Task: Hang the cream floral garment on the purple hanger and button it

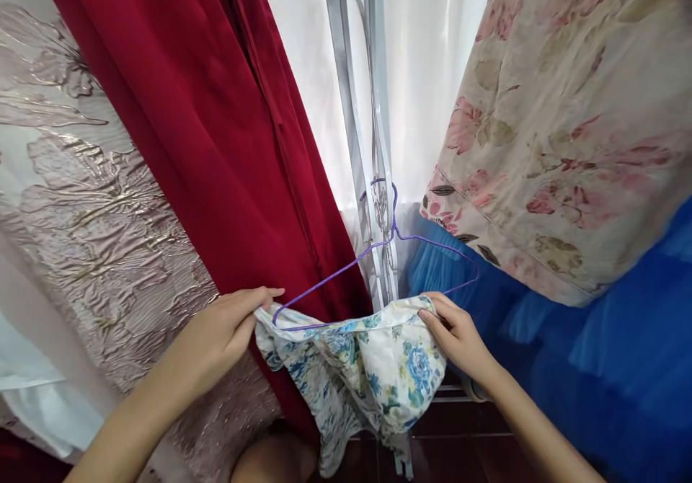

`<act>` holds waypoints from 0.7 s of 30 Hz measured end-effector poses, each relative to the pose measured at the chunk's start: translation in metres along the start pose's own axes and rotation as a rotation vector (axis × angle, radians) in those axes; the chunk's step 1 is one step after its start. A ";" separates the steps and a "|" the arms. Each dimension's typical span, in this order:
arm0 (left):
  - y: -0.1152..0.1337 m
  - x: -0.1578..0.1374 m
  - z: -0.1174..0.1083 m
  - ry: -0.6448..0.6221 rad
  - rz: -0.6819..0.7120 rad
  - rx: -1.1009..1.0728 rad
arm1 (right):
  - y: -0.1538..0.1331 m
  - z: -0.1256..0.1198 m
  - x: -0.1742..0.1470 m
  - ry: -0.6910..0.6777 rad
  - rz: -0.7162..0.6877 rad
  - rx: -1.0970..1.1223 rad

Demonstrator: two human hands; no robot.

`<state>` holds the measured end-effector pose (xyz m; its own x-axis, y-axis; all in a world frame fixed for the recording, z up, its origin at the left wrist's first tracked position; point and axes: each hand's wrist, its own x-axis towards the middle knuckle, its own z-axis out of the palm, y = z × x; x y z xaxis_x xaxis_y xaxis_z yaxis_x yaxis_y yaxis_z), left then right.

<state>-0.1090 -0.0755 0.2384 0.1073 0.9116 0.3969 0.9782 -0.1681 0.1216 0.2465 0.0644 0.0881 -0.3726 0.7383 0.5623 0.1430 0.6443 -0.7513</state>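
A white garment with blue and green flowers (378,368) hangs between my two hands, its upper edge stretched sideways. My left hand (238,317) pinches its left upper corner. At the right upper corner, the fingers of my right hand (454,331) are closed on the cloth. A purple wire hanger (351,258) has its lower left end inside the garment's top edge. Its right end stands out above the cloth, beside my right hand. The hook points up in front of a pale metal stand, and I cannot tell whether it touches the stand.
A long red garment (216,122) and a pink embossed one (108,209) hang at left. On the right hang a cream floral garment (551,151) and blue tulle (573,375). The metal stand (346,58) rises in the middle before a white curtain (427,86). Dark floor tiles (448,450) show below.
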 end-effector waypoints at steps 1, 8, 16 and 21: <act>-0.007 -0.005 -0.002 0.021 0.037 0.039 | -0.003 0.001 0.000 -0.008 -0.003 0.005; -0.019 -0.020 -0.027 0.079 0.185 0.300 | -0.013 0.006 0.002 -0.075 -0.025 0.051; 0.017 0.017 -0.020 0.154 0.085 0.239 | -0.022 -0.001 -0.008 -0.076 -0.009 0.098; 0.014 0.042 0.008 0.269 0.077 0.130 | -0.028 -0.002 -0.013 -0.090 -0.030 0.065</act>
<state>-0.0897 -0.0361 0.2492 0.1483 0.7629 0.6293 0.9854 -0.1681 -0.0285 0.2495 0.0370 0.1021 -0.4571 0.6962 0.5535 0.0717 0.6492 -0.7572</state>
